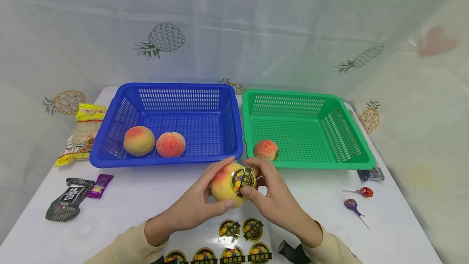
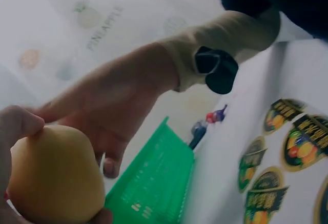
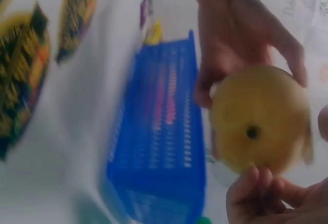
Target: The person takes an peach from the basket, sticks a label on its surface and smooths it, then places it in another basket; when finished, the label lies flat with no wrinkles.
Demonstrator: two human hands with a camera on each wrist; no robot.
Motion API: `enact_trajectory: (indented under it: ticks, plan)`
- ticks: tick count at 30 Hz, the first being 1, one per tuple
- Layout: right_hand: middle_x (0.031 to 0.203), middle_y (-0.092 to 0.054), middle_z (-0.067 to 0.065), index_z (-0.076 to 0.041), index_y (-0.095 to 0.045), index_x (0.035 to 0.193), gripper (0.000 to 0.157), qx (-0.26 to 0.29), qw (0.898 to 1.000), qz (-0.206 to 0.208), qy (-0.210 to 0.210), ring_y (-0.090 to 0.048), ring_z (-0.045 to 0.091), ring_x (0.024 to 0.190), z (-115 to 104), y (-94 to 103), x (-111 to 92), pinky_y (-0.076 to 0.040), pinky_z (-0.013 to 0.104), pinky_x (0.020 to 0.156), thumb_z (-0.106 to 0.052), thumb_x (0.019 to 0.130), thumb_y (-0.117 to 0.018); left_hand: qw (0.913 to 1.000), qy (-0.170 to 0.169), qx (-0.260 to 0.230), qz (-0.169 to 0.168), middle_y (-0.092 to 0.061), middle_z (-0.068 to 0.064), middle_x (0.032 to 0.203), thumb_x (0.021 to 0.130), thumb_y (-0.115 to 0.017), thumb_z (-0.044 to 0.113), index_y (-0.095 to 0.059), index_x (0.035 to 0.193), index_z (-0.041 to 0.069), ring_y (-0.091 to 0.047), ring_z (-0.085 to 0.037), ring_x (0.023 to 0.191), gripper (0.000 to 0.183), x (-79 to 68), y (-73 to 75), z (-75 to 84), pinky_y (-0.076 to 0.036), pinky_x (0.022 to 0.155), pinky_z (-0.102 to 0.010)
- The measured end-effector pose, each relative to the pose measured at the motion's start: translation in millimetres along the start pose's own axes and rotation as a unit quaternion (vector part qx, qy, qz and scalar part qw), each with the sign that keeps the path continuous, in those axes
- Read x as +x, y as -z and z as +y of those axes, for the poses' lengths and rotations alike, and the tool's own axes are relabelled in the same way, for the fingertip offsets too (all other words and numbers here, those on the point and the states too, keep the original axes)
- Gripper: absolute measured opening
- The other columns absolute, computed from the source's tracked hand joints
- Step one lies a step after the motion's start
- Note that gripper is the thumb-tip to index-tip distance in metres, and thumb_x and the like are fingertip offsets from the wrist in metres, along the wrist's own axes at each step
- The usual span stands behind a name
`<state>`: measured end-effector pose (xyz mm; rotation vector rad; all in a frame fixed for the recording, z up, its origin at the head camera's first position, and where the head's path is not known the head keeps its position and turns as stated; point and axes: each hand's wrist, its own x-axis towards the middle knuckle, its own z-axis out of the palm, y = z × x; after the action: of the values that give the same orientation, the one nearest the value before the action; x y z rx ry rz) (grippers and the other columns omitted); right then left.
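Note:
Between both hands a yellow and red peach [image 1: 221,184] is held above the table, a round black and gold fruit sticker [image 1: 243,178] on its right side. My left hand [image 1: 190,207] grips the peach from the left, thumb in front. At the sticker is my right hand [image 1: 280,199], its thumb on the lower edge and other fingers curled near the peach's right side. The peach's dark stem hollow shows in the right wrist view. Below the hands lies a white sheet [image 1: 194,235] with several similar stickers [image 1: 253,229].
Two peaches [image 1: 171,144] sit in a blue basket [image 1: 165,160]. A green basket [image 1: 322,165] holds one peach [image 1: 265,150] with a dark mark on its edge. Snack bags [image 1: 82,133] and small packets [image 1: 69,201] lie left, lollipops [image 1: 351,204] and a dark packet [image 1: 371,174] right.

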<state>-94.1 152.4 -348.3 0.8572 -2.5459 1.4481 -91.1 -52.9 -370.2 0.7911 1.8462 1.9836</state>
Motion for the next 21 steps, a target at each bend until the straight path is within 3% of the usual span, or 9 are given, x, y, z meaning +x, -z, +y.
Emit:
enact_trajectory:
  ticks: [2, 4, 8, 13, 18, 21]
  plan:
    - [0.099, -0.043, -0.001, -0.021, -0.040, 0.124, 0.044, 0.036, 0.997, -0.033, -0.058, -0.050, 0.010, 0.084, 2.1, -3.0, 0.1, -0.048, 0.026, 0.072, -0.024, 0.084, -0.060, 0.9993, -0.008, 0.037, -0.005, -0.019, 0.002, 0.139, 0.083, -0.060, 0.009, -0.015, 0.140, 0.028, -0.031, -0.020, 0.124, 0.076, -1.2, -3.3, -1.4, -0.038, 0.095, -0.027]
    - [0.100, -0.045, -0.001, -0.022, -0.043, 0.121, 0.040, 0.052, 0.995, -0.039, -0.078, -0.050, 0.012, 0.084, 1.4, -5.3, 0.5, -0.049, 0.027, 0.072, -0.023, 0.085, -0.059, 0.9982, -0.011, 0.059, -0.002, -0.018, 0.004, 0.139, 0.081, -0.063, 0.010, -0.013, 0.140, 0.028, -0.028, -0.019, 0.124, 0.079, -2.0, -5.9, -2.9, -0.035, 0.097, -0.026]
    - [0.095, -0.050, -0.001, -0.019, -0.045, 0.112, 0.030, 0.072, 0.993, -0.040, -0.079, -0.050, 0.011, 0.081, -8.5, -5.6, 3.5, -0.048, 0.027, 0.073, -0.021, 0.085, -0.059, 0.9950, -0.014, 0.093, 0.035, -0.024, 0.006, 0.136, 0.077, -0.068, 0.015, -0.017, 0.138, 0.029, -0.034, -0.017, 0.121, 0.081, -3.2, -9.8, -5.0, -0.035, 0.096, -0.029]
    - [0.085, -0.048, -0.001, -0.016, -0.044, 0.099, 0.019, 0.085, 0.993, -0.042, -0.073, -0.050, 0.013, 0.085, -7.4, -8.5, 3.9, -0.047, 0.030, 0.079, -0.019, 0.086, -0.058, 0.9906, -0.016, 0.110, 0.079, -0.032, 0.006, 0.131, 0.078, -0.067, 0.019, -0.026, 0.133, 0.028, -0.044, -0.017, 0.110, 0.070, -4.8, -14.1, -6.2, -0.043, 0.086, -0.028]
    - [0.078, -0.035, 0.003, -0.012, -0.039, 0.091, 0.014, 0.108, 0.988, -0.051, -0.095, -0.045, 0.015, 0.087, -8.8, -8.1, 3.4, -0.045, 0.032, 0.077, -0.018, 0.090, -0.052, 0.9894, -0.028, 0.114, 0.087, -0.035, 0.001, 0.127, 0.078, -0.066, 0.018, -0.029, 0.131, 0.025, -0.048, -0.018, 0.101, 0.065, -5.2, -16.2, -8.2, -0.048, 0.075, -0.028]
    - [0.079, -0.036, 0.004, -0.010, -0.038, 0.092, 0.011, 0.132, 0.983, -0.068, -0.109, -0.044, 0.015, 0.084, -9.0, -6.8, 1.9, -0.046, 0.029, 0.070, -0.018, 0.092, -0.046, 0.9887, -0.033, 0.121, 0.082, -0.035, 0.000, 0.124, 0.078, -0.066, 0.019, -0.030, 0.131, 0.024, -0.048, -0.018, 0.100, 0.064, -5.3, -17.3, -10.2, -0.049, 0.071, -0.027]
